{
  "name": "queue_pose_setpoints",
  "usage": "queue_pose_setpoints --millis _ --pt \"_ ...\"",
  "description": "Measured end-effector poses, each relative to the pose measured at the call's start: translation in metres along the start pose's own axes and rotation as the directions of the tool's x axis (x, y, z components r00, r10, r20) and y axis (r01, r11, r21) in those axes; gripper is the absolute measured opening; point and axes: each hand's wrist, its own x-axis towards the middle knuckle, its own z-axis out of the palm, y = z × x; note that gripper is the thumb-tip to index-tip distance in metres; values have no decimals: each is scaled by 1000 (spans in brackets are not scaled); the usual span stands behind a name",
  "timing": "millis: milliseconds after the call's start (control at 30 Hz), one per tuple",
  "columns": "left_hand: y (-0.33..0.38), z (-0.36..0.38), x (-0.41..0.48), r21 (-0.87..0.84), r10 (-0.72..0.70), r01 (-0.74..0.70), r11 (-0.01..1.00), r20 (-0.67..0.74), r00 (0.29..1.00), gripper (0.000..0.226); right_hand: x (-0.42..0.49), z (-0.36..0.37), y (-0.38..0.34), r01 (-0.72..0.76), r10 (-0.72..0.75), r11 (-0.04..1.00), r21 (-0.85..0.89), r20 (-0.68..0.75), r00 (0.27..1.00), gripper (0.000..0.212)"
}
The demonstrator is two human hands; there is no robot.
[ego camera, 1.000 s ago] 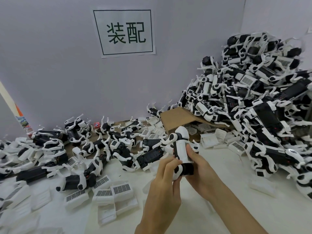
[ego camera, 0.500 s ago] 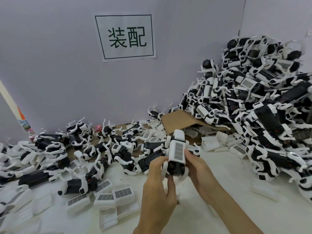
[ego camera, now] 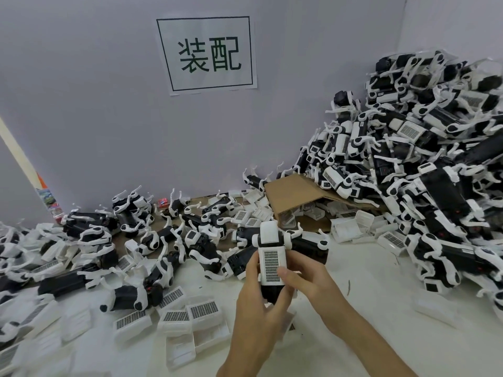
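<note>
We count two hands, our left hand (ego camera: 258, 308) and our right hand (ego camera: 307, 281), and between them one black-and-white toy robot dog (ego camera: 272, 254). One table (ego camera: 381, 336) carries everything. On the wall is one paper sign (ego camera: 208, 54) with two printed characters. There is one sheet of brown cardboard (ego camera: 296, 194) and one small red box (ego camera: 162, 210). The heap (ego camera: 435, 172) of toy dogs on the right is past counting, dozens at least. The scattered dogs (ego camera: 152, 240) on the left number well over ten. Of the loose white covers (ego camera: 187, 314) in front, at least three show dark grilles.
</note>
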Motion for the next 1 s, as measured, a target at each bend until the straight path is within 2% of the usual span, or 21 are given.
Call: queue_pose_setpoints --millis 233,367,467,567,667,700,767,800,867,900,1000 --pt "3 -1 2 -54 -16 15 998 -14 1000 50 2 0 5 37 -37 999 -34 11 999 35" --pt "4 -5 6 -134 -76 69 989 -53 996 28 2 0 9 93 -92 994 -50 27 995 33" --pt "2 -6 8 -140 -130 120 983 -63 990 21 3 1 12 135 -138 981 -140 -13 990 26" --pt "0 -8 8 -191 -209 194 962 -59 976 18 4 3 14 174 -197 937 -304 -47 979 21" --pt "0 -9 10 -214 -221 195 957 -102 970 19 3 3 17 224 -273 897 -380 -79 959 13" --pt "0 -10 11 -226 -221 191 955 -118 968 20 3 2 16 220 -280 898 -380 -110 954 12" --pt "3 -12 11 -270 -226 181 945 -142 964 18 4 -3 16 209 -295 913 -349 -214 931 29" --pt "5 -13 11 -285 -218 168 944 -153 964 16 5 -7 15 202 -292 928 -314 -272 917 30" --pt "7 -16 10 -283 -188 135 949 -171 967 14 6 -14 11 209 -275 955 -212 -360 891 19" --pt "9 -17 10 -278 -174 122 953 -169 970 14 6 -17 8 214 -257 965 -154 -377 890 15" --pt "15 -16 7 -241 -137 102 965 -133 982 20 8 -22 6 195 -187 981 -11 -337 923 33"
